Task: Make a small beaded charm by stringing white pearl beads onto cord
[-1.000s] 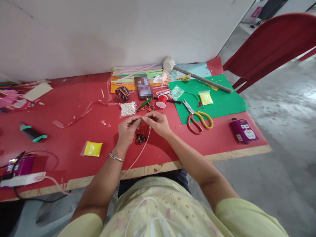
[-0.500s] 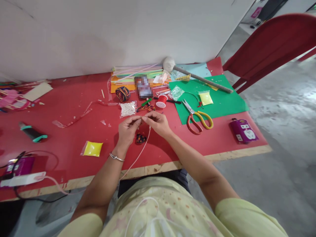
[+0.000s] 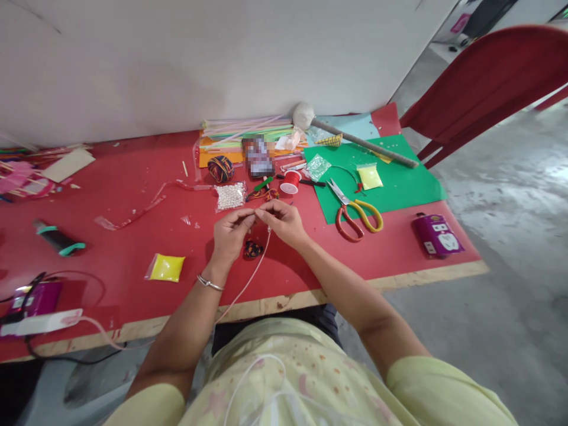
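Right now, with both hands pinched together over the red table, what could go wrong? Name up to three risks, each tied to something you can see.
1. The left hand and right hand pinch something tiny where they meet; it could slip and roll off the red table.
2. The pale cord hangs past the table edge into the lap and might snag.
3. The open scissors lie close beside the right forearm; a sideways reach could catch the blades.

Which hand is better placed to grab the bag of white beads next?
Left, probably. The left hand sits just below the bag of white beads, while the right hand pinches the pale cord and lies farther toward the scissors.
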A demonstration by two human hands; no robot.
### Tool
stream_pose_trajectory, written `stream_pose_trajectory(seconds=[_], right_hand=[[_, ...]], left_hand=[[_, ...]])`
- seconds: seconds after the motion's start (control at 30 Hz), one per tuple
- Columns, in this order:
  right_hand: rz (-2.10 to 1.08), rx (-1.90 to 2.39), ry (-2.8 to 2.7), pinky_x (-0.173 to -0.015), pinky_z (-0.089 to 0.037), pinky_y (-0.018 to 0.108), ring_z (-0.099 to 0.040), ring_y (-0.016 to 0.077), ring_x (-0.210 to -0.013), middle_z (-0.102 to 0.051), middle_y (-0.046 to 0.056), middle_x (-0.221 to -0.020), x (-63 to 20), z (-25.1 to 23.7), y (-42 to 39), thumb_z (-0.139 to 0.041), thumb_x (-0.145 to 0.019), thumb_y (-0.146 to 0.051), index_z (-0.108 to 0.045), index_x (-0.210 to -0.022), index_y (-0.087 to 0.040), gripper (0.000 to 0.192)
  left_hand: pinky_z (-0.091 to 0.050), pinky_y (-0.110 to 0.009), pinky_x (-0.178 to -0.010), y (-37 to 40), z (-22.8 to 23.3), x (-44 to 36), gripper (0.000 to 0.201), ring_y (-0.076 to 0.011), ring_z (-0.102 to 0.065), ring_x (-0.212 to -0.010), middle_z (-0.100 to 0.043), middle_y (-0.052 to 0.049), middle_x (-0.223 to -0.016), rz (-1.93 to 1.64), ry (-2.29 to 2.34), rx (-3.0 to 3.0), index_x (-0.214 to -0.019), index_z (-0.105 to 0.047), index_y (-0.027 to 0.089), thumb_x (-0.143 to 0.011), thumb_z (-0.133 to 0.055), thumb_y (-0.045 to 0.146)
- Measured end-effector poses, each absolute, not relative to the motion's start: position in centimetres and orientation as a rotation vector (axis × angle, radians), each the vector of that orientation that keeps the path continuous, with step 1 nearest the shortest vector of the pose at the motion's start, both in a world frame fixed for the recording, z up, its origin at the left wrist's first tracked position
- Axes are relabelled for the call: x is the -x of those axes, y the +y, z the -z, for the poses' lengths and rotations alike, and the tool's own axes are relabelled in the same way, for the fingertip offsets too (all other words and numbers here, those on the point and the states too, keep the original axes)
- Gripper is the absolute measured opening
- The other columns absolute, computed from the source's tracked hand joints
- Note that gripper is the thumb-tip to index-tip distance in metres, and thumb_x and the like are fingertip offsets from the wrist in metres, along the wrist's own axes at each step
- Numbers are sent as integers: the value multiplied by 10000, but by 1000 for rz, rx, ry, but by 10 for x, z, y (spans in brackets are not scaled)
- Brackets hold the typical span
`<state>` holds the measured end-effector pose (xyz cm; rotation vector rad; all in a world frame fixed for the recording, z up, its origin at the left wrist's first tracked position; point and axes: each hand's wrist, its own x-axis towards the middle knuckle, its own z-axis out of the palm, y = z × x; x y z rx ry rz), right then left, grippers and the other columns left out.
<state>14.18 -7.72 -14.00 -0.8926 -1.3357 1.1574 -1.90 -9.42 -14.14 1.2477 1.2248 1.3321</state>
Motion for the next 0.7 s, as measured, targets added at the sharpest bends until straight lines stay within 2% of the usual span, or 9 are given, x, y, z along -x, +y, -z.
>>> stream_pose_trajectory(seconds=[0.23, 0.7], right_hand=[[-1125, 909, -1367, -693, -491, 271, -611, 132, -724, -684, 19, -771, -140, 141, -76, -697, -868, -544, -715, -845, -177, 369], [-1180, 907, -1373, -712, -488, 267, -600, 130, -735, -671, 15, -781, -142, 139, -78, -671, -886, -549, -712, -868, -180, 372]], left_hand=[[-542, -256, -630, -92, 148, 18, 330, -144, -685, -685, -767, -46, -830, -1348, 1167, -1201, -1049, -771, 190, -764, -829, 346], [-507, -244, -576, -93, 145, 17, 341, -127, -637, -636, -736, -33, -789, -1343, 1170, -1208, -1086, -764, 207, -784, -803, 362]])
